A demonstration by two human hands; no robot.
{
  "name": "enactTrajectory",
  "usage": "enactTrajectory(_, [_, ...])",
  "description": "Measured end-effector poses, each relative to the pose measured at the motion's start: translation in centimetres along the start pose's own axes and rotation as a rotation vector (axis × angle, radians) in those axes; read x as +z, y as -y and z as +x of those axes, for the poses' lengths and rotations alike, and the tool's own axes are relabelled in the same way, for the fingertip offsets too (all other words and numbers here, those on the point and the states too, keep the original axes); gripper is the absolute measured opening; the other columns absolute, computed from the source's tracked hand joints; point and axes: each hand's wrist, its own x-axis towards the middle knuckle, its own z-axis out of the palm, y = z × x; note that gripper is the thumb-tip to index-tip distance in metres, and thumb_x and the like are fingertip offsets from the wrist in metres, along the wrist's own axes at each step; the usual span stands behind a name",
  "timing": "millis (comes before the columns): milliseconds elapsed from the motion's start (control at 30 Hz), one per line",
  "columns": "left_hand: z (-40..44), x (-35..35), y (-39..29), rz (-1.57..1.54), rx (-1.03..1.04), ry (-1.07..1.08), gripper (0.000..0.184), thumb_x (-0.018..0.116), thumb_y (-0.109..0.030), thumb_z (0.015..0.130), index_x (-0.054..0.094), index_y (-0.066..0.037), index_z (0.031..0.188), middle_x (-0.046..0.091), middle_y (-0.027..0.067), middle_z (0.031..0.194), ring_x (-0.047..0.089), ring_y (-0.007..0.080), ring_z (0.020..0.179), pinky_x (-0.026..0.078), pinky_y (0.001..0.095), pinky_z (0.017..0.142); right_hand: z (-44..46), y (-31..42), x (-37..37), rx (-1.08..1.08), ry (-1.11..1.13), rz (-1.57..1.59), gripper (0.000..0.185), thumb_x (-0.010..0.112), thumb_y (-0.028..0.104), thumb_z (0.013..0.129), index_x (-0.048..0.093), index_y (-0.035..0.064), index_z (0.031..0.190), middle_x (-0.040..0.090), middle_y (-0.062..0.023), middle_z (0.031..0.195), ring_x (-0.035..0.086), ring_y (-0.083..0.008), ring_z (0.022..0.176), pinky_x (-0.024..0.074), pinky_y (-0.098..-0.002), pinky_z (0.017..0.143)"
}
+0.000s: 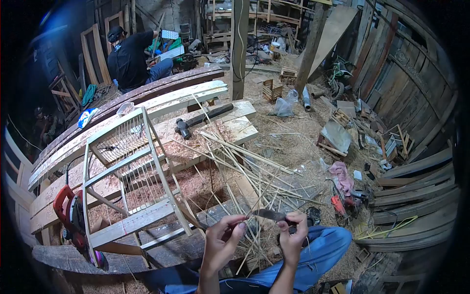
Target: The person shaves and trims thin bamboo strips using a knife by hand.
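Head view, left hand: your left hand [223, 243] has thumb and forefinger drawn together at the blade's tip, seemingly pinching a thin strip [247, 214]; the piece is too fine to be sure of its ends.
Right hand: your right hand [293, 234] is closed round the handle of a knife [268, 214], thumb toward the blade.
Knife: it lies roughly level between your hands, in front of your blue trousers [323, 247], its tip just beside your left fingertips; whether the edge bites, you cannot tell from here.
Blade work: the step in hand reads as trimming or scraping the strip, blade to piece.
Next stroke: calls, in your case, for a firm pinch, a steady blade angle and left fingertips clear of the edge.
Loose strips: a criss-cross heap of loose strips [254, 158] lies just beyond your hands, partly over the planks.
Wooden frame: to your left, a wooden frame [134, 223] strung with thin rods leans, tilted, on the bench planks [54, 208].
Hammer: a hammer [182, 128] lies on the planks among shavings [218, 133], well apart from you.
Power tool: a red power tool [63, 208] stands just beside the frame.
Co-worker: a person [132, 61] in dark clothing sits beyond the planks, facing away.
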Motion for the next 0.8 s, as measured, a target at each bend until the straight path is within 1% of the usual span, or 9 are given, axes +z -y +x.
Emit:
enactTrajectory(67, [0.1, -0.1, 0.4, 0.058, 0.067, 0.012, 0.019, 0.062, -0.009, 0.092, 0.065, -0.002, 0.108, 0.067, 0.0034, 0.089, 0.06, 0.0053, 0.078, 0.049, 0.0203, 0.069, 0.0, 0.3, 0.2, -0.035, 0.04, -0.012, 0.036, 0.079, 0.024, 0.078, 0.051, 0.0032, 0.087, 0.058, -0.0107, 0.083, 0.057, -0.0243, 0.076, 0.0451, -0.0349, 0.071])
enactTrajectory(200, [0.2, -0.2, 0.5, 0.143, 0.03, 0.057, 0.017, 0.063, -0.006, 0.09, 0.067, -0.001, 0.106, 0.067, 0.0026, 0.086, 0.06, 0.0047, 0.074, 0.048, 0.0196, 0.066, -0.3, 1.0, 0.7, 0.019, 0.07, 0.03, 0.035, 0.079, 0.022, 0.077, 0.051, 0.0031, 0.088, 0.058, -0.0108, 0.084, 0.058, -0.0236, 0.077, 0.0457, -0.0334, 0.072])
enactTrajectory(300, [0.1, -0.3, 0.9, 0.084, -0.02, 0.136, 0.014, 0.059, 0.0, 0.09, 0.063, 0.003, 0.103, 0.063, 0.0043, 0.089, 0.059, 0.0075, 0.081, 0.048, 0.0214, 0.071, -0.2, 1.6, 1.3, -0.052, 0.04, 0.076, 0.034, 0.077, 0.021, 0.08, 0.051, 0.0027, 0.09, 0.058, -0.0106, 0.085, 0.058, -0.0217, 0.077, 0.0464, -0.0323, 0.073])
enactTrajectory(367, [0.1, -0.3, 1.0, 0.121, -0.005, 0.165, 0.013, 0.059, 0.002, 0.088, 0.063, 0.005, 0.1, 0.062, 0.0044, 0.087, 0.059, 0.0068, 0.079, 0.048, 0.0213, 0.071, -0.2, 2.4, 1.5, 0.107, 0.013, 0.222, 0.031, 0.074, 0.021, 0.084, 0.049, 0.0019, 0.091, 0.057, -0.0112, 0.088, 0.058, -0.0209, 0.078, 0.0468, -0.033, 0.074])
enactTrajectory(400, [0.1, -0.3, 1.1, 0.123, -0.006, 0.167, 0.013, 0.059, 0.002, 0.088, 0.063, 0.005, 0.1, 0.062, 0.0044, 0.087, 0.059, 0.0068, 0.079, 0.048, 0.0213, 0.071, -0.3, 2.0, 1.4, 0.108, 0.011, 0.222, 0.031, 0.074, 0.021, 0.084, 0.049, 0.0019, 0.091, 0.057, -0.0112, 0.088, 0.058, -0.0209, 0.078, 0.0468, -0.033, 0.074])
enactTrajectory(467, [0.1, -0.2, 1.4, 0.113, 0.013, 0.154, 0.015, 0.064, -0.002, 0.086, 0.068, 0.0, 0.1, 0.064, -0.0007, 0.077, 0.053, 0.0001, 0.064, 0.042, 0.0173, 0.056, -0.6, 0.5, 0.9, 0.154, 0.003, 0.158, 0.035, 0.067, 0.028, 0.091, 0.044, 0.002, 0.097, 0.052, -0.0093, 0.096, 0.05, -0.0135, 0.084, 0.0421, -0.0259, 0.077])
enactTrajectory(700, [-0.1, 0.0, 1.3, 0.212, 0.004, 0.193, 0.014, 0.064, -0.004, 0.085, 0.069, 0.0, 0.097, 0.063, -0.0009, 0.068, 0.051, -0.0001, 0.06, 0.039, 0.0182, 0.051, 0.2, -0.1, -0.3, 0.07, -0.111, -0.048, 0.029, 0.069, 0.021, 0.089, 0.048, 0.0003, 0.09, 0.054, -0.0112, 0.094, 0.052, -0.0207, 0.092, 0.0413, -0.0318, 0.086])
enactTrajectory(767, [-0.2, 0.1, 0.2, 0.231, -0.082, 0.205, 0.012, 0.061, -0.001, 0.086, 0.066, 0.006, 0.094, 0.063, 0.0006, 0.077, 0.056, 0.0026, 0.07, 0.043, 0.018, 0.061, 0.2, 0.0, -0.3, 0.049, -0.13, -0.063, 0.029, 0.069, 0.021, 0.088, 0.049, 0.0002, 0.089, 0.054, -0.0114, 0.094, 0.052, -0.0214, 0.092, 0.0416, -0.0322, 0.086])
enactTrajectory(800, [-0.1, 0.1, 0.5, 0.233, -0.082, 0.206, 0.012, 0.061, -0.001, 0.086, 0.066, 0.006, 0.094, 0.063, 0.0006, 0.077, 0.056, 0.0026, 0.07, 0.043, 0.018, 0.061, 0.3, 0.2, -0.3, 0.06, -0.131, -0.077, 0.028, 0.07, 0.02, 0.088, 0.049, 0.0003, 0.089, 0.055, -0.0114, 0.092, 0.053, -0.0217, 0.091, 0.0421, -0.0326, 0.085])
